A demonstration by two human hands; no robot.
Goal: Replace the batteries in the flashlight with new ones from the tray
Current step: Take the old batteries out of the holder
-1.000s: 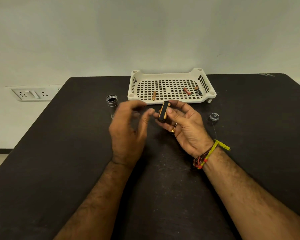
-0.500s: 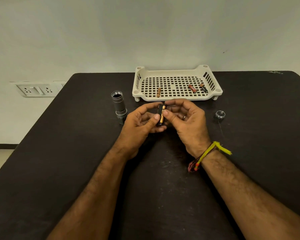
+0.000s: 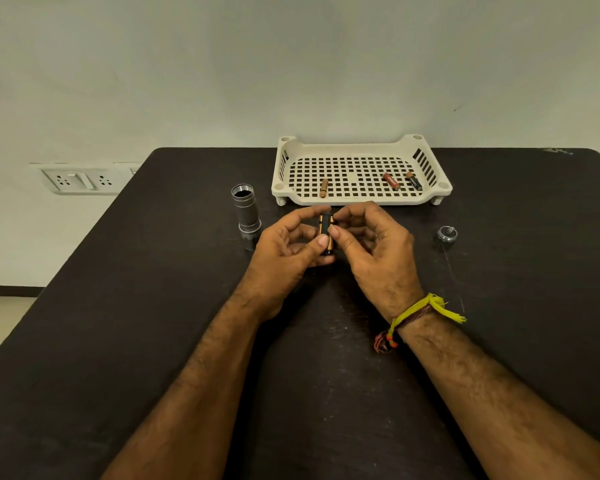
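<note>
Both hands meet over the middle of the black table (image 3: 118,341), just in front of the white tray (image 3: 361,200). My left hand (image 3: 284,258) and my right hand (image 3: 374,251) pinch a small black battery holder (image 3: 326,233) with copper-coloured batteries in it. The grey flashlight body (image 3: 246,213) stands upright with its open end up, left of the hands. Its silver tail cap (image 3: 447,234) lies on the table to the right. Three loose batteries lie in the tray: a copper one (image 3: 324,188), a red one (image 3: 391,181) and a black one (image 3: 414,180).
The tray sits at the table's far edge against a pale wall. A white socket panel (image 3: 80,180) is on the wall beyond the table's left side. A thin cord (image 3: 454,282) trails from the tail cap toward me.
My left hand has come in from the left and closed its fingers on the battery holder that my right hand alone held a second ago. The flashlight body is no longer hidden.
</note>
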